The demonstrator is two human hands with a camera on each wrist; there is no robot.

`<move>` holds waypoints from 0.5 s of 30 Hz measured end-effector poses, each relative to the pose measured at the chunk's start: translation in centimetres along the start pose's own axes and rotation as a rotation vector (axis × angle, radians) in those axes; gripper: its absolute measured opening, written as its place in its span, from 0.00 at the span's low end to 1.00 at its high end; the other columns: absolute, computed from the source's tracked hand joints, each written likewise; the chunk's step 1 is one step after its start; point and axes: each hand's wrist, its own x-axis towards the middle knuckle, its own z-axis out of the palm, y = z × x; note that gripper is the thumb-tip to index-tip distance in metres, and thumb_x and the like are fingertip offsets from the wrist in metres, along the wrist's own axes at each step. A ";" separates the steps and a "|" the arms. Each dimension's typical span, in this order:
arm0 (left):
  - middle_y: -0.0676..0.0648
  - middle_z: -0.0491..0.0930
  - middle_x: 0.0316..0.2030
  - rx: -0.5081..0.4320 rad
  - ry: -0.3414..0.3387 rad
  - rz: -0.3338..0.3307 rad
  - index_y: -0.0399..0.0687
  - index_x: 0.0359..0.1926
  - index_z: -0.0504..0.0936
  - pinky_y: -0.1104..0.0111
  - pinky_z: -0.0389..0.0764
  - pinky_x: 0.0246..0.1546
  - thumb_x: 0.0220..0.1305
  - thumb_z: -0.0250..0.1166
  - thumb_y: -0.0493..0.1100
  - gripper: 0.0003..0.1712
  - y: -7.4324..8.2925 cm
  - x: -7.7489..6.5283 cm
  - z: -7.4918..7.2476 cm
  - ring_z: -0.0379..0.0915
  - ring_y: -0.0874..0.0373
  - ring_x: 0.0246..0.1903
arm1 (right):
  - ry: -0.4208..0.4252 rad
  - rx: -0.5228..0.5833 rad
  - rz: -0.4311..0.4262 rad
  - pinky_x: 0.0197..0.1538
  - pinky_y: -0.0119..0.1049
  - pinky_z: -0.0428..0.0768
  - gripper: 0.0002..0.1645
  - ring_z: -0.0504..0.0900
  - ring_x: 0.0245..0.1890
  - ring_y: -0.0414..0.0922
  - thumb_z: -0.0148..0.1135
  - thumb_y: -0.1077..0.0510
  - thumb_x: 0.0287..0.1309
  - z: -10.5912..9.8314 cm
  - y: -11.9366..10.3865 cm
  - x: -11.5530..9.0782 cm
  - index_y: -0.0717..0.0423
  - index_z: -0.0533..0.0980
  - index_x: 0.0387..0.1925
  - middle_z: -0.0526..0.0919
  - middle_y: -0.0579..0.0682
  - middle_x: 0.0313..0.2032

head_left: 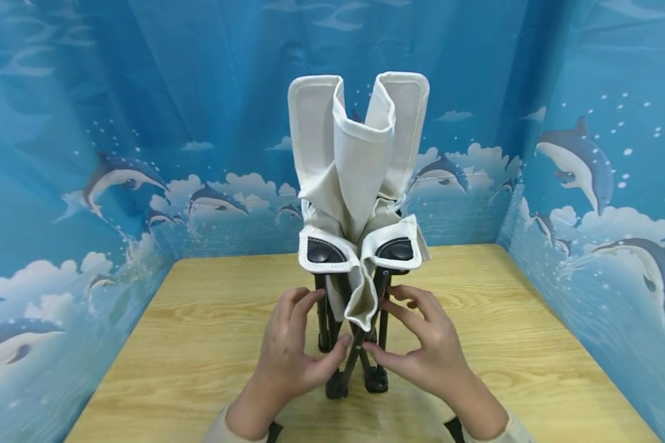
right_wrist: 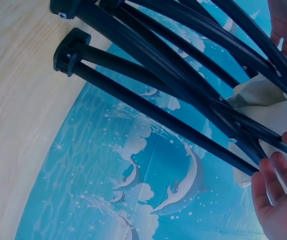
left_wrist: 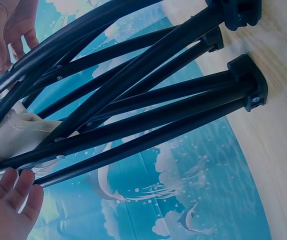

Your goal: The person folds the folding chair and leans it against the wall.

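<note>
A folding camp chair (head_left: 362, 178) with off-white fabric stands upright in front of me, drawn together into a narrow bundle. Its black tube legs (left_wrist: 148, 117) cross and end in plastic feet (head_left: 375, 379) on the table. At the left side of the frame, my left hand (head_left: 290, 347) touches the tubes with its fingers spread and thumb toward the front. My right hand (head_left: 432, 341) mirrors it on the right, fingertips against the tubes. In the right wrist view, the right hand's fingers (right_wrist: 268, 180) lie fairly straight at a tube. Fabric hides part of the upper frame.
The chair stands on a wood-grain table (head_left: 210, 344). Blue curtains (head_left: 199, 92) with dolphins and clouds enclose the back and both sides of the table.
</note>
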 end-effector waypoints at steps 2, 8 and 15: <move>0.38 0.78 0.46 0.006 -0.004 -0.005 0.34 0.60 0.80 0.59 0.80 0.36 0.68 0.66 0.60 0.36 -0.1 -0.2 0.0 0.76 0.49 0.40 | -0.010 0.000 0.012 0.54 0.30 0.79 0.33 0.81 0.53 0.55 0.74 0.34 0.59 0.0 0.0 -0.2 0.54 0.87 0.54 0.84 0.61 0.52; 0.39 0.79 0.47 0.022 -0.033 -0.022 0.37 0.59 0.81 0.57 0.80 0.38 0.68 0.66 0.61 0.33 -0.2 -0.7 -0.1 0.77 0.49 0.41 | -0.037 0.007 0.030 0.52 0.30 0.78 0.33 0.81 0.52 0.54 0.72 0.34 0.60 -0.1 0.1 -0.6 0.54 0.87 0.55 0.83 0.60 0.52; 0.41 0.79 0.47 0.017 -0.066 -0.035 0.39 0.56 0.83 0.60 0.80 0.36 0.65 0.69 0.59 0.30 -0.3 -1.0 -0.2 0.76 0.53 0.40 | -0.060 -0.028 0.055 0.47 0.33 0.79 0.33 0.82 0.52 0.53 0.69 0.32 0.62 -0.2 0.1 -1.1 0.52 0.87 0.55 0.83 0.56 0.53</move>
